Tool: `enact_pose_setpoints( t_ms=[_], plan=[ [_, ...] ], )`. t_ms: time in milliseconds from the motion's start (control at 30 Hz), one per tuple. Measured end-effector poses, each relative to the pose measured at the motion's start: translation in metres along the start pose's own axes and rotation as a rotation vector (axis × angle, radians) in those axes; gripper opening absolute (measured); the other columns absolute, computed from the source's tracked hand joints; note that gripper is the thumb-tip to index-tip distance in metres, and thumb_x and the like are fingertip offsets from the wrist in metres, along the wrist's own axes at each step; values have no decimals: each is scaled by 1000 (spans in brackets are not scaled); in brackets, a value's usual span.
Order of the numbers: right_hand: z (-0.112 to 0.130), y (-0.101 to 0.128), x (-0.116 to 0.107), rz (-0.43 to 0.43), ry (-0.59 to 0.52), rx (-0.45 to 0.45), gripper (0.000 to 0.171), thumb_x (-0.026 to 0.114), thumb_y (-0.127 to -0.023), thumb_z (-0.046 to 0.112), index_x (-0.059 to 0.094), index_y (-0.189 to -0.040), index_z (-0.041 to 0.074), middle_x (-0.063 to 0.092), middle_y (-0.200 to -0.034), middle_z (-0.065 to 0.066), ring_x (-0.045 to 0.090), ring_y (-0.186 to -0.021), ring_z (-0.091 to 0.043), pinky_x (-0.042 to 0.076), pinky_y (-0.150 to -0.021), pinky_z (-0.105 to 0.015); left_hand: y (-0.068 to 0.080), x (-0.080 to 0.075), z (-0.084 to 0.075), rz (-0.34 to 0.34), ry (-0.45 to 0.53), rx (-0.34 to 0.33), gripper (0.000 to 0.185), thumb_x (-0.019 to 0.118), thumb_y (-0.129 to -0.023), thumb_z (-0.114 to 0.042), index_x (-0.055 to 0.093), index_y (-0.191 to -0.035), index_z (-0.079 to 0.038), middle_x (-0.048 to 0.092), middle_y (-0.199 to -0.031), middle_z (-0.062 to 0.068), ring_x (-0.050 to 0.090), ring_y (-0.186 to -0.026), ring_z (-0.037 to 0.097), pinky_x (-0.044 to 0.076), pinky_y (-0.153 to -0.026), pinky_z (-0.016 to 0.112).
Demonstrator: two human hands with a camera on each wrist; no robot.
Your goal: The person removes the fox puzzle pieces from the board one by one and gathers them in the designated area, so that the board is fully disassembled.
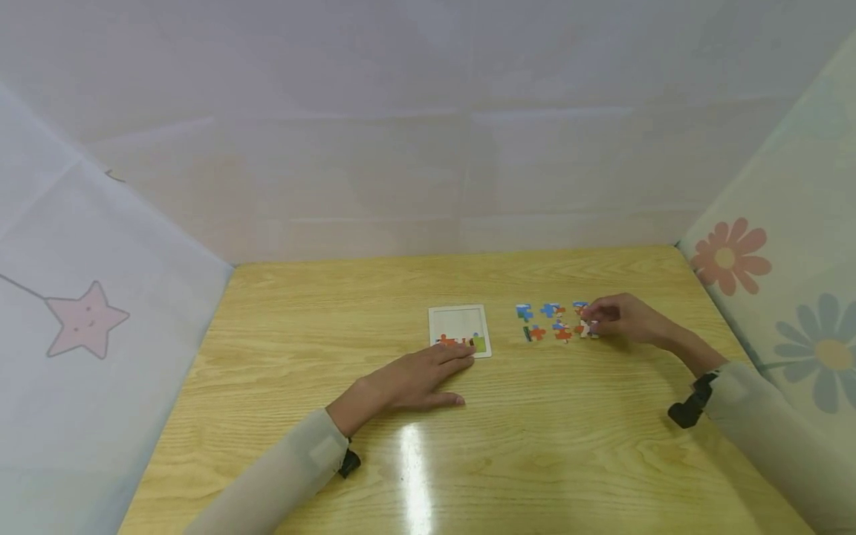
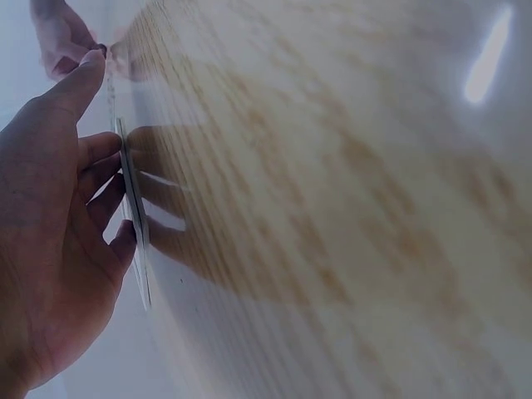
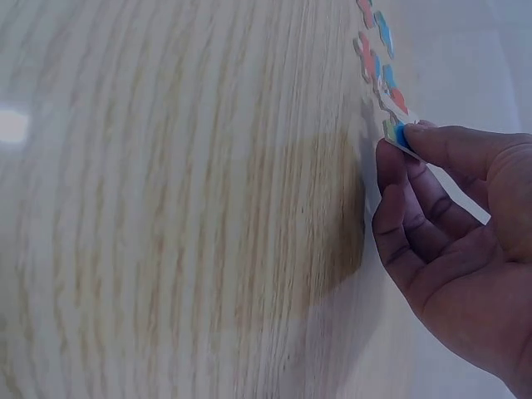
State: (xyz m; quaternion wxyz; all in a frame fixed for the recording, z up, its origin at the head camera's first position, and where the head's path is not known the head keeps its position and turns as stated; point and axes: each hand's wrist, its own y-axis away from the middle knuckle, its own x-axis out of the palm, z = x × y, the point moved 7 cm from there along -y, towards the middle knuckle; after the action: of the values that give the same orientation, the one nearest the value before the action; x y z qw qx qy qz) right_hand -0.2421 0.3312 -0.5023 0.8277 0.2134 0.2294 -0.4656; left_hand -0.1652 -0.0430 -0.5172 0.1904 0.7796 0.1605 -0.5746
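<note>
A white square puzzle tray [image 1: 458, 321] lies on the table, with a few joined puzzle pieces [image 1: 479, 345] along its near edge. My left hand [image 1: 411, 380] rests over that edge, fingers extended; in the left wrist view the fingertips touch the tray's side [image 2: 135, 218]. Off to the right, my right hand [image 1: 625, 319] is at the end of a group of loose puzzle pieces [image 1: 537, 333]. Between thumb and forefinger it pinches a puzzle piece [image 3: 397, 136] with blue and green on it, tilted just above the table.
The loose pieces, blue, red and white, lie in two rough rows right of the tray. The wooden table [image 1: 321, 312] meets a pale cloth wall [image 1: 374, 178] at the back, and printed cloth panels [image 1: 789, 334] stand on both sides.
</note>
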Motion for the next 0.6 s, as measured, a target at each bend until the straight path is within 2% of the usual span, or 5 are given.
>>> enact_pose_setpoints(
  t_ms=[267,600],
  plan=[
    [-4,4,1,-16,12,13,21,74,-98,1,74,-118,-2,76,-114,-18,72,-102,-10,59,-85,-22,-1,0,0,7,-9,-1,79,50,-108,-60,32,-168,-12,24,-176,0,26,-161,21,29,-129,37],
    [1,6,4,-44,102,5,19,74,-97,-1,75,-117,0,77,-110,-16,72,-93,-19,57,-72,-25,-1,0,1,11,19,-15,78,50,-108,-60,32,-168,-13,23,-176,-1,25,-161,20,29,-129,38]
  ],
)
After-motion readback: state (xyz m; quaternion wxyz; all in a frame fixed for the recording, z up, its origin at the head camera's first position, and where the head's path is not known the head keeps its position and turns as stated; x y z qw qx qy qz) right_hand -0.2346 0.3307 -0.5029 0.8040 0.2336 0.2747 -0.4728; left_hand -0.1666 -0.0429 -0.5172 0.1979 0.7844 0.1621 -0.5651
